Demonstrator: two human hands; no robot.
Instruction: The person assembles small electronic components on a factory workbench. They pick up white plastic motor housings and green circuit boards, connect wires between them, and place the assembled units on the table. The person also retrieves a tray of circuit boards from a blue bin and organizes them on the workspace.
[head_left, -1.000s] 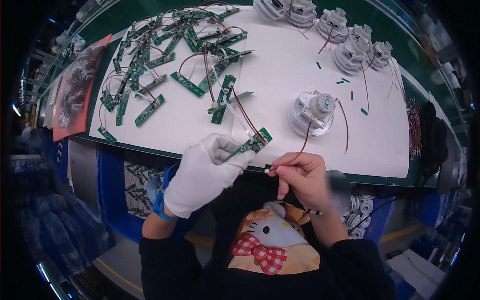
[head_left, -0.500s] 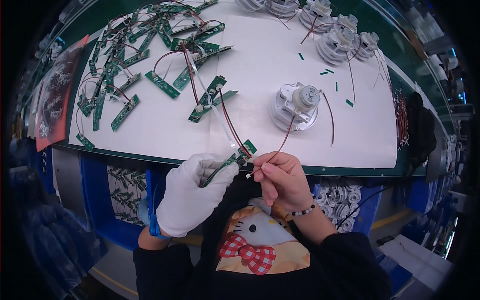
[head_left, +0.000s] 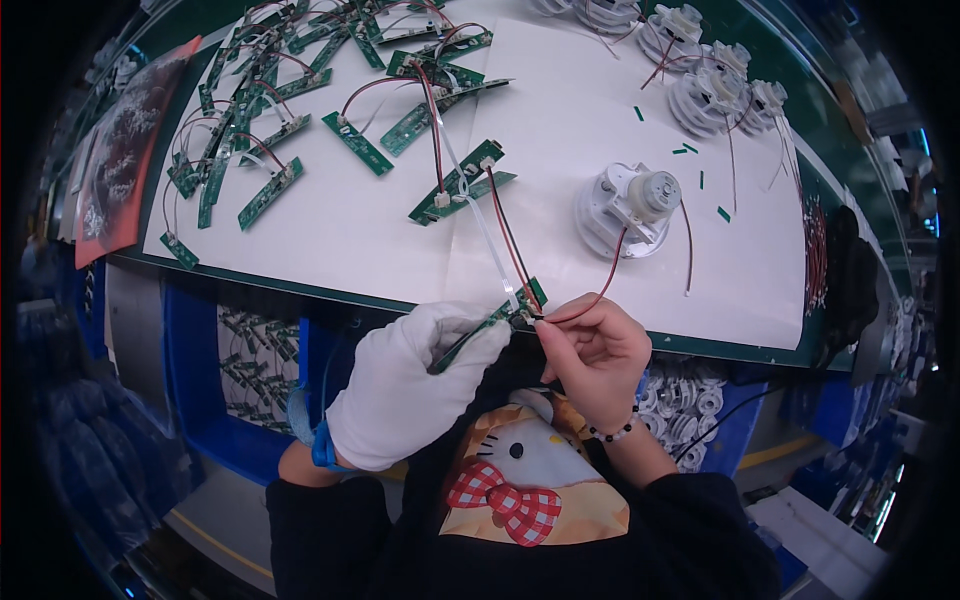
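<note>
In a white glove, my left hand (head_left: 415, 375) grips a narrow green circuit board (head_left: 490, 328) at the table's near edge. A white ribbon cable and a red-black wire pair (head_left: 510, 238) run from it to another green board (head_left: 460, 185) lying farther up. My bare right hand (head_left: 600, 350) pinches the end of a red wire (head_left: 612, 272) against the held board's right end. That wire leads back to a white motor unit (head_left: 625, 210) with a round grey motor on top. My fingertips hide the plug, so whether it is seated cannot be told.
Many wired green boards (head_left: 270, 190) lie heaped at the left. More white motor units (head_left: 705, 100) stand at the far right, with small green scraps (head_left: 702, 180) nearby. A red wire bundle (head_left: 815, 255) lies by the right edge. Blue bins (head_left: 200, 400) sit below the table.
My right hand has brought the red wire's white plug up to the held board's end; the plug was visible and apart before. The whole view has shifted slightly.
</note>
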